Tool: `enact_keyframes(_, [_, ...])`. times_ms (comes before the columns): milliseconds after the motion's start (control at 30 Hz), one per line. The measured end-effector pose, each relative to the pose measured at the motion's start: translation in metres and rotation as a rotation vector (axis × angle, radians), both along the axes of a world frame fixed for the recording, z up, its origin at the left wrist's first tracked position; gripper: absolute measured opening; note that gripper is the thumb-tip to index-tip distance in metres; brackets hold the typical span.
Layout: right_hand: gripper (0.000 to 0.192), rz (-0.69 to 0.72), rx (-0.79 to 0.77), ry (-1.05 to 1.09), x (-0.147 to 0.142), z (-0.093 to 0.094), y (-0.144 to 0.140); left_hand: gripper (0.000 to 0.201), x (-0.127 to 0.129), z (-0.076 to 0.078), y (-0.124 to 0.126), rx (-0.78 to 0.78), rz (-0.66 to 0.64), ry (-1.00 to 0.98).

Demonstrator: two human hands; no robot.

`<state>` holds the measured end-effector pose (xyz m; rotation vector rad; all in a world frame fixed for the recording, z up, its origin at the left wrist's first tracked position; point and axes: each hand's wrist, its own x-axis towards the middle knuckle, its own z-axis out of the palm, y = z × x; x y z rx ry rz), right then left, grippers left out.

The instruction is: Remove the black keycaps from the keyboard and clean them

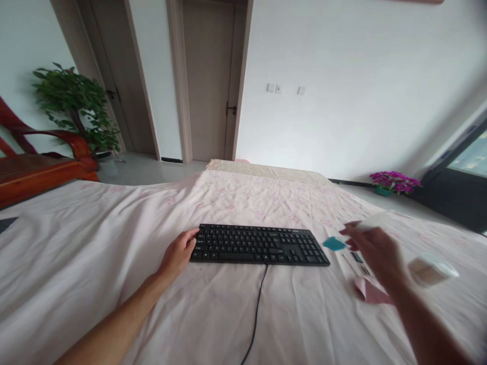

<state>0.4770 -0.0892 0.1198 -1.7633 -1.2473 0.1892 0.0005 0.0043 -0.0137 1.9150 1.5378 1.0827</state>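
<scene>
A black keyboard (pixel 256 246) lies flat on the pink-white cloth. At its left end, my left hand (pixel 181 249) grips the edge, thumb and fingers closed on the corner. My right hand (pixel 371 248) is off the keyboard's right end, blurred by motion, with its fingers pinched together. A pale white shape (pixel 382 219) shows behind its fingers; whether they hold it I cannot tell. Beside the fingertips is a flat teal piece (pixel 335 244). Under that hand lie thin stick-like tools (pixel 357 258) and a pink cloth (pixel 371 290), both partly hidden.
To the right of my right forearm stands a clear tub (pixel 433 269) with light brown contents. The keyboard's black cable (pixel 258 304) runs toward me across the wrinkled bed-like cloth (pixel 182 314). Farther off are a wooden chair (pixel 49 147), a green plant (pixel 76 106) and purple flowers (pixel 395 181).
</scene>
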Motion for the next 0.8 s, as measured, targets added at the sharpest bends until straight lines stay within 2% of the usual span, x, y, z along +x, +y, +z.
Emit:
enact_keyframes(100, [0.036, 0.383, 0.004, 0.325, -0.094, 0.003, 0.034, 0.039, 0.000, 0.002, 0.000, 0.002, 0.003, 0.004])
enact_keyframes(200, [0.038, 0.630, -0.021, 0.539, -0.167, -0.006, 0.068, 0.039, 0.000, 0.004, -0.001, 0.010, 0.000, 0.006])
enact_keyframes(300, [0.038, 0.757, -0.009, 0.649, -0.217, -0.019, 0.097, 0.038, -0.001, 0.003, -0.001, 0.013, -0.008, -0.003])
enact_keyframes(400, [0.036, 0.840, -0.060, 0.662, -0.243, -0.030, 0.115, 0.038, -0.001, 0.003, -0.001, 0.017, -0.020, -0.014])
enact_keyframes(467, [0.035, 0.864, -0.113, 0.610, -0.245, -0.036, 0.122, 0.038, -0.002, 0.004, -0.002, 0.020, -0.023, -0.010])
enact_keyframes(567, [0.032, 0.843, -0.180, 0.466, -0.227, -0.038, 0.125, 0.038, -0.002, 0.006, -0.003, 0.021, -0.026, -0.007])
enact_keyframes(700, [0.030, 0.755, -0.327, 0.258, -0.170, -0.024, 0.122, 0.039, -0.002, 0.008, -0.003, 0.020, -0.024, -0.006])
enact_keyframes(800, [0.027, 0.652, -0.429, -0.110, -0.123, -0.002, 0.115, 0.039, -0.001, 0.008, -0.003, 0.008, -0.018, 0.008])
